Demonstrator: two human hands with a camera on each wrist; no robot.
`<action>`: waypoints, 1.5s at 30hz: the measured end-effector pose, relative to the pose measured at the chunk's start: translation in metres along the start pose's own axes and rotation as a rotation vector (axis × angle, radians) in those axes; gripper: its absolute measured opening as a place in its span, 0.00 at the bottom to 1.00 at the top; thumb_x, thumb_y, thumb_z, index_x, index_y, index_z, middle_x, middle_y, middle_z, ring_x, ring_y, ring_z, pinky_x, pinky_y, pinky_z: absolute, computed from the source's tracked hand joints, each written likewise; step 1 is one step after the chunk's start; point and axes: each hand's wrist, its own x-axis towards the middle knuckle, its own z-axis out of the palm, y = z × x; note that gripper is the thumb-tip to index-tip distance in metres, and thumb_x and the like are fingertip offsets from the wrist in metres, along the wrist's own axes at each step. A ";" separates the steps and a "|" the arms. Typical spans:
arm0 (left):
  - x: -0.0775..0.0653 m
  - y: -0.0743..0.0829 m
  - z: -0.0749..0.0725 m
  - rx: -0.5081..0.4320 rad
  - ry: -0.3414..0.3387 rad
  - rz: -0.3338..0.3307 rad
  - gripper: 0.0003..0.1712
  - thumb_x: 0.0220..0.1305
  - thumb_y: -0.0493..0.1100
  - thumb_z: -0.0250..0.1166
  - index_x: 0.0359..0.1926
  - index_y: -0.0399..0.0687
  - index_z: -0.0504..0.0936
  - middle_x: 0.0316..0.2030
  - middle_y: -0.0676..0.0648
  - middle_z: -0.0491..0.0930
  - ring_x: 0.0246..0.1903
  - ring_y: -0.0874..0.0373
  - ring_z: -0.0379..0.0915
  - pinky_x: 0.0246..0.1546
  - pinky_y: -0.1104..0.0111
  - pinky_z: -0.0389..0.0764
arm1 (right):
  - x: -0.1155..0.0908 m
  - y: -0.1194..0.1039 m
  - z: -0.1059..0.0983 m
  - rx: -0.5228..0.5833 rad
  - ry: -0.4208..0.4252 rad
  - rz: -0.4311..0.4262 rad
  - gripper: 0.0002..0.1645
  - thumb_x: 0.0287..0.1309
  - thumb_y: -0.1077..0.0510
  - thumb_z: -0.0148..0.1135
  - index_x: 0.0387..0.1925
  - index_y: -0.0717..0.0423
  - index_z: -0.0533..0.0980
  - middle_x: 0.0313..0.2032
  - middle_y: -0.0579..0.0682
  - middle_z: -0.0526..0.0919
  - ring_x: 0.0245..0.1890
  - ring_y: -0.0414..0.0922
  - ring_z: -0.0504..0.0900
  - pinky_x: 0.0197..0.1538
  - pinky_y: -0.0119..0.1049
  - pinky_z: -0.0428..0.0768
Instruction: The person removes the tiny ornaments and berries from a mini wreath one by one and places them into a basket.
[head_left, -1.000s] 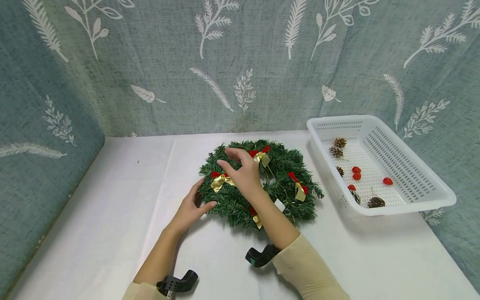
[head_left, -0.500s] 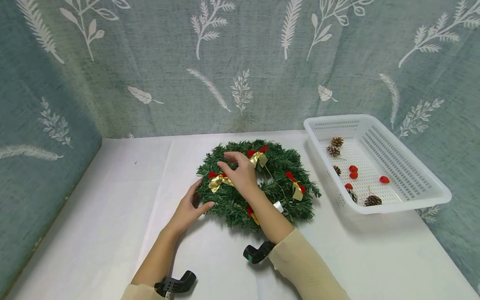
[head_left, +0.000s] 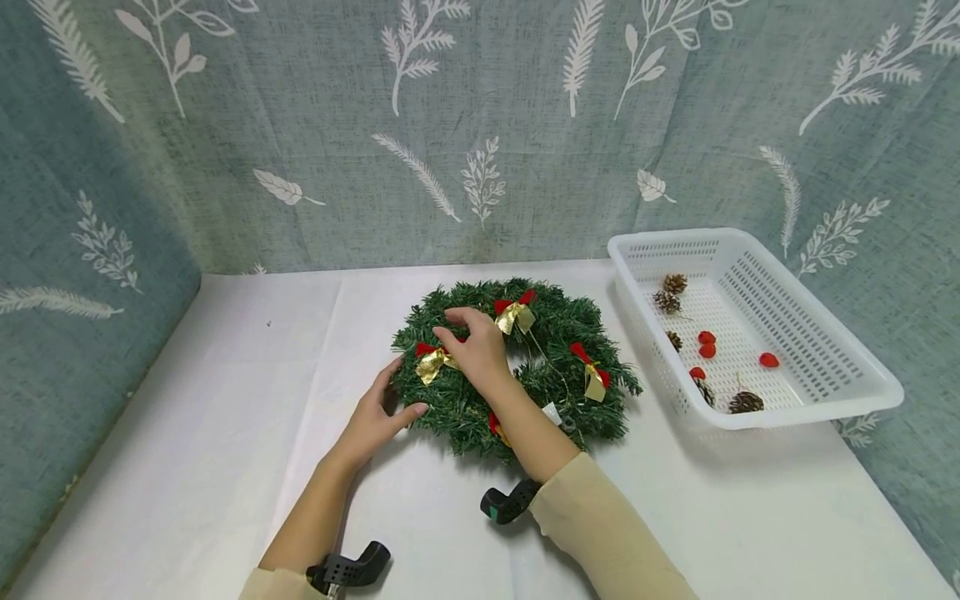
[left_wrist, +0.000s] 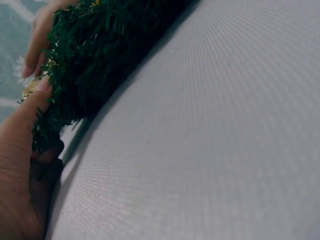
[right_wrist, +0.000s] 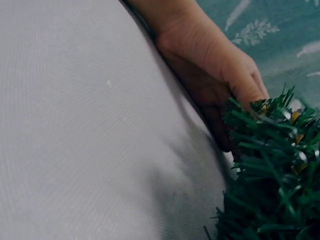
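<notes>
A green artificial wreath point(head_left: 457, 425) with red and gold bows lies flat on the white-covered table. My left hand point(head_left: 375, 421) grips its outer left edge; in the left wrist view the thumb point(left_wrist: 30, 107) lies on top and the fingers point(left_wrist: 47, 162) go round the side and underneath. Over the wreath's left part is my right hand point(head_left: 480, 354), thumb and fingers curved but apart, nothing visible between them. It is close to the left gold bow point(head_left: 431, 367) and partly covers it. My right forearm partly hides the front bow point(head_left: 497, 429).
At the right stands a white perforated basket point(head_left: 825, 392) with several pine cones point(head_left: 746, 402) and several small red pieces point(head_left: 768, 360). A patterned teal cloth point(head_left: 337, 208) hangs behind and along the sides. Other bows point(head_left: 592, 375) and a thin gold cord are on the wreath.
My right hand shifts slightly left and lower over the left bow, thumb and fingers still apart. The left hand keeps its hold on the wreath's edge. The whole view shifts a little.
</notes>
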 end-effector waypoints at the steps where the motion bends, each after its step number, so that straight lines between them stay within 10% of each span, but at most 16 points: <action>1: 0.000 0.000 0.000 -0.001 -0.001 0.000 0.48 0.62 0.47 0.65 0.75 0.54 0.45 0.74 0.42 0.42 0.71 0.39 0.43 0.69 0.46 0.52 | 0.000 0.001 0.001 -0.001 -0.001 0.012 0.21 0.59 0.53 0.65 0.50 0.61 0.77 0.47 0.53 0.82 0.50 0.49 0.77 0.54 0.44 0.77; 18: -0.009 0.031 -0.001 -0.001 -0.014 -0.039 0.48 0.63 0.41 0.64 0.74 0.43 0.44 0.73 0.36 0.42 0.70 0.36 0.42 0.69 0.45 0.51 | 0.000 0.013 0.012 -0.015 0.005 0.098 0.21 0.57 0.53 0.66 0.50 0.59 0.78 0.48 0.53 0.82 0.51 0.49 0.76 0.54 0.45 0.77; 25: -0.002 0.005 0.000 -0.007 -0.002 -0.025 0.49 0.62 0.45 0.66 0.75 0.53 0.44 0.74 0.41 0.43 0.71 0.40 0.42 0.69 0.47 0.52 | 0.001 0.013 0.014 -0.006 -0.029 0.160 0.22 0.57 0.54 0.67 0.52 0.58 0.77 0.49 0.53 0.81 0.52 0.50 0.75 0.54 0.46 0.76; 45: -0.001 0.005 0.000 0.008 0.002 -0.028 0.49 0.62 0.48 0.66 0.75 0.56 0.45 0.74 0.44 0.44 0.71 0.41 0.43 0.69 0.48 0.53 | 0.008 0.015 0.014 -0.043 -0.105 0.233 0.20 0.56 0.57 0.66 0.51 0.58 0.78 0.48 0.54 0.81 0.53 0.51 0.74 0.55 0.46 0.76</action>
